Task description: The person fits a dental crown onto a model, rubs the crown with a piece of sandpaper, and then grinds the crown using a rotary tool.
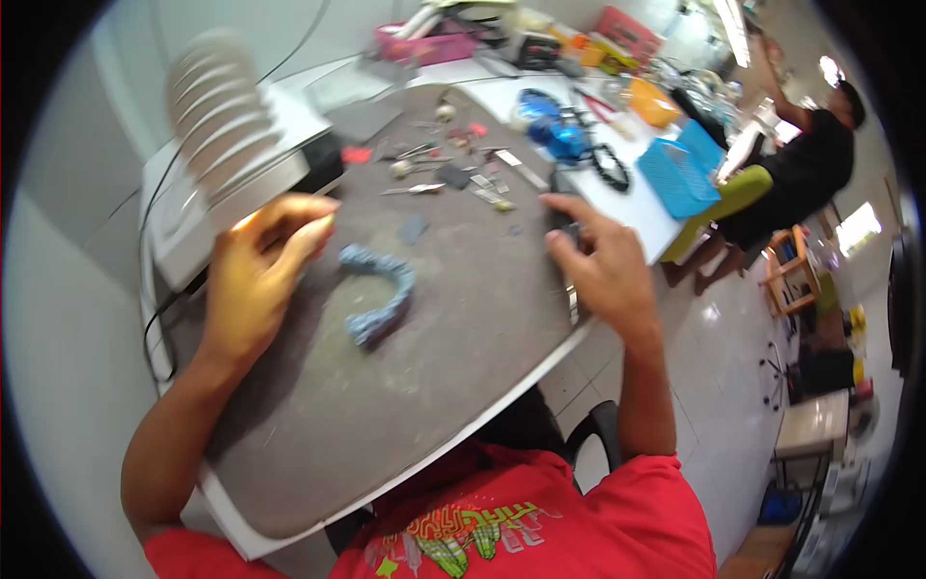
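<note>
A blue-grey, U-shaped piece like a dental arch (pixel 403 289) lies on the brown work mat (pixel 424 415). Left of it is my left hand (pixel 253 280), raised near the machine with the ribbed hose, its thumb and index tips pinched together under a bright light. Whatever is between those tips is too small to make out. At the mat's right edge is my right hand (pixel 612 275), thumb and index finger apart. A dark object with a shiny metal part (pixel 573 301) sits beside these fingers, partly hidden by the hand.
Small tools and scraps (pixel 444 174) are scattered at the back of the mat. A white ribbed hose (pixel 222 125) rises at the left. Blue baskets (pixel 678 179) and a pink tray (pixel 424 46) stand on the white desk. A person in black (pixel 805 159) is at the right.
</note>
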`<state>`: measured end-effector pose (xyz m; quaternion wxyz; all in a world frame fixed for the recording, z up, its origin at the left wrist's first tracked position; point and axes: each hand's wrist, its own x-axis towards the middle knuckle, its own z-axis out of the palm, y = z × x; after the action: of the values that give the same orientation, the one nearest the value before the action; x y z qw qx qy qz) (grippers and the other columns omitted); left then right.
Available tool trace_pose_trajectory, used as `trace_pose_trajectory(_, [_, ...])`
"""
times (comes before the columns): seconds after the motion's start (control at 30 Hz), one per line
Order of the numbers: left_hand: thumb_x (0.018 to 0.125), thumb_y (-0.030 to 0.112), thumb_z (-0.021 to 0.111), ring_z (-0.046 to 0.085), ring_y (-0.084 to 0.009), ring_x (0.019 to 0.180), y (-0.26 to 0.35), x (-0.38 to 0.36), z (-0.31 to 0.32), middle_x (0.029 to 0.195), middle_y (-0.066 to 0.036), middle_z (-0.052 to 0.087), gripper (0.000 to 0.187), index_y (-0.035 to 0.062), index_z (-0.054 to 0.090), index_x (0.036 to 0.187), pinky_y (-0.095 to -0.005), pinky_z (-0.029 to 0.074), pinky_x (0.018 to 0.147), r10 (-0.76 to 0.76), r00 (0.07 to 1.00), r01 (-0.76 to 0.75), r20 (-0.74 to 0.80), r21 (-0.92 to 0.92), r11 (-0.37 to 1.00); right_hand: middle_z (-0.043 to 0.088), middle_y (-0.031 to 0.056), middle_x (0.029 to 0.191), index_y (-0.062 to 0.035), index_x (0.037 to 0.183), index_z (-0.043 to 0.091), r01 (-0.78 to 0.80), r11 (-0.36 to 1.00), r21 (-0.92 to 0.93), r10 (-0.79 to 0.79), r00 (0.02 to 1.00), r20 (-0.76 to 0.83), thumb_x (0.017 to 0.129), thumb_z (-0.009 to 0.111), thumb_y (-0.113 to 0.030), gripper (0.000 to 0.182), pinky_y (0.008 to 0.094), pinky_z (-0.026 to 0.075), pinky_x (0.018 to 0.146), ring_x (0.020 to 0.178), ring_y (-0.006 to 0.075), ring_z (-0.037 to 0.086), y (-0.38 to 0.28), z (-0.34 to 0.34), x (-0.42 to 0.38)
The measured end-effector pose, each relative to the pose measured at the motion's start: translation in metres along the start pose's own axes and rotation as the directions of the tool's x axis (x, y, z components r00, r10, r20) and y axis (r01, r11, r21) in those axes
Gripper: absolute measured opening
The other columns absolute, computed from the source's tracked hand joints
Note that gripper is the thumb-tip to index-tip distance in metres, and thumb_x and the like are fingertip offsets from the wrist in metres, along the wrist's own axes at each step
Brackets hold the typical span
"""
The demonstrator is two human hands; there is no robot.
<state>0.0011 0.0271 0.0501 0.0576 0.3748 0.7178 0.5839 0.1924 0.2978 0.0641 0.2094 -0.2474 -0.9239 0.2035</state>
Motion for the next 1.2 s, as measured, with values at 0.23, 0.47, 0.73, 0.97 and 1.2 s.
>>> trace_pose_trajectory(0.23, [0.095,0.007,0.07,0.068,-0.0105,0.087,-0.006,-0.001,-0.001,0.095,-0.006,0.073,0.012,-0.0009,0.072,0.104,-0.0265,0.054,0.081,0.088,0.996,-0.088,0.001,0.023,0.996,0.05,0.0045,0.053,-0.0059,0.124,0.071,0.041,0.998,-0.041,-0.043,0.999,-0.033,0.093,0.073,-0.034,0.042,0.0342,0.036,0.05,0.048,0.0136,0.046,-0.007,0.02,0.019])
trace_pose_trajectory(0.47, [0.092,0.003,0.072,0.069,-0.0114,0.089,0.0,-0.002,0.001,0.096,-0.005,0.073,0.01,-0.0007,0.071,0.101,-0.0282,0.056,0.086,0.116,0.991,-0.118,0.061,0.025,0.993,0.051,0.0012,0.057,-0.0054,0.125,0.071,0.123,0.987,-0.103,-0.147,0.953,-0.265,0.092,0.079,-0.032,0.043,0.0309,0.035,0.049,0.049,0.0105,0.044,-0.013,0.011,0.013])
trace_pose_trajectory(0.73, [0.085,0.002,0.077,0.069,-0.0194,0.099,0.002,0.006,0.01,0.103,-0.01,0.071,0.012,0.0011,0.073,0.096,-0.0316,0.053,0.09,0.241,0.949,-0.272,0.206,0.138,0.952,0.067,0.0079,0.096,-0.0067,0.123,0.07,0.636,0.754,0.162,-0.656,0.721,0.223,0.086,0.082,-0.024,0.043,0.0344,0.053,0.058,0.063,0.0206,0.065,-0.04,0.013,0.026])
trace_pose_trajectory(0.97, [0.084,0.003,0.078,0.07,-0.0224,0.096,0.001,0.009,0.009,0.1,-0.011,0.073,0.013,0.0006,0.073,0.096,-0.0329,0.054,0.088,0.112,0.955,-0.144,0.274,0.1,0.984,0.064,0.0072,0.088,-0.0057,0.108,0.069,0.737,0.636,0.229,-0.77,0.586,0.254,0.087,0.078,-0.04,0.041,0.0352,0.052,0.057,0.067,0.024,0.067,-0.047,0.022,0.048])
trace_pose_trajectory(1.2, [0.083,0.002,0.078,0.07,-0.0227,0.094,0.005,0.009,0.006,0.099,-0.011,0.073,0.014,0.0001,0.072,0.096,-0.0336,0.054,0.087,0.081,0.963,-0.13,0.255,0.18,0.975,0.064,0.0069,0.083,-0.0066,0.094,0.063,0.76,0.611,0.22,-0.783,0.54,0.308,0.082,0.082,-0.044,0.043,0.0371,0.051,0.056,0.067,0.0258,0.067,-0.076,0.044,0.043])
